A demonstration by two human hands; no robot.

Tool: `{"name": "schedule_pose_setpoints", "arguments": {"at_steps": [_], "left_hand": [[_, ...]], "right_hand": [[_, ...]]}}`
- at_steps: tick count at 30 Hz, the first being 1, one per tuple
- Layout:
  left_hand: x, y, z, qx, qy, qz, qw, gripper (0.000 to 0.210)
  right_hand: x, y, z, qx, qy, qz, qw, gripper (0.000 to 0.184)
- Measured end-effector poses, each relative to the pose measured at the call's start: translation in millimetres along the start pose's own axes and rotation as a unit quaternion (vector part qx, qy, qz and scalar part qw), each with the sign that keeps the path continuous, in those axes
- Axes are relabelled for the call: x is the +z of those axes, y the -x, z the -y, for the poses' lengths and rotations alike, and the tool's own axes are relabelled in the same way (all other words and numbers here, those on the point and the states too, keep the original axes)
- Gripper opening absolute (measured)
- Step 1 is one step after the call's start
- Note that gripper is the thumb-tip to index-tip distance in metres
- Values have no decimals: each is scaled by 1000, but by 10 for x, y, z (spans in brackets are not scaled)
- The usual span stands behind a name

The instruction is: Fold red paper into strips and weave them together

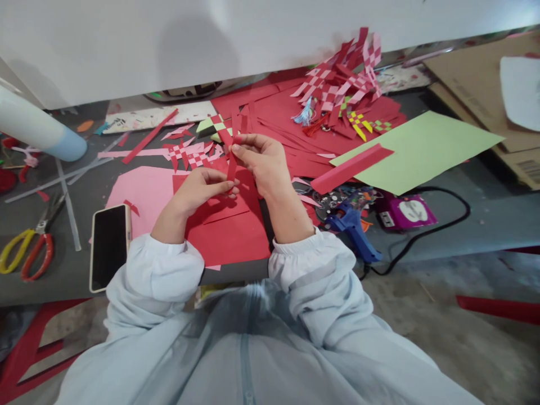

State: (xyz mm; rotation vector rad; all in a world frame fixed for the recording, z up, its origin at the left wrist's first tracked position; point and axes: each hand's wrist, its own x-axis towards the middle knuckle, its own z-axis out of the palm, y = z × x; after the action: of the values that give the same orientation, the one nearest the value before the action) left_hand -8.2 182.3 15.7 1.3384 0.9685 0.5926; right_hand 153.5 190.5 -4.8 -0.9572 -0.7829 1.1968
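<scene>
Both my hands are over the table and hold red paper strips (232, 164). My left hand (206, 188) pinches the lower end of a strip between thumb and fingers. Higher up, my right hand (260, 157) grips the strips between thumb and forefinger. A small green-and-red woven piece (220, 125) shows just beyond my right fingertips; whether it is joined to the strips I cannot tell. Beneath my hands lies a red paper sheet (236, 239), partly over a pink sheet (141, 188). Pink-and-red woven scraps (196, 154) lie beyond my left hand.
A phone (110, 247) and pliers (42, 233) with yellow and red handles lie left. At right are a blue glue gun (354, 228), a purple box (407, 212), a black cable (455, 218) and a green sheet (426, 149). Woven paper pieces (337, 79) are heaped at the back.
</scene>
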Motion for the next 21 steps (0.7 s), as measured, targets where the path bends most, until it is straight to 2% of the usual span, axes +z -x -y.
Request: {"name": "schedule_pose_setpoints", "arguments": {"at_steps": [12, 21], "left_hand": [[-10, 5, -15, -9, -3, 13, 1000, 21], [-6, 9, -29, -15, -1, 13, 1000, 23]], "right_hand": [[-4, 10, 45, 4, 11, 12, 1000, 19], [-5, 23, 52, 5, 8, 8, 1000, 22]]}}
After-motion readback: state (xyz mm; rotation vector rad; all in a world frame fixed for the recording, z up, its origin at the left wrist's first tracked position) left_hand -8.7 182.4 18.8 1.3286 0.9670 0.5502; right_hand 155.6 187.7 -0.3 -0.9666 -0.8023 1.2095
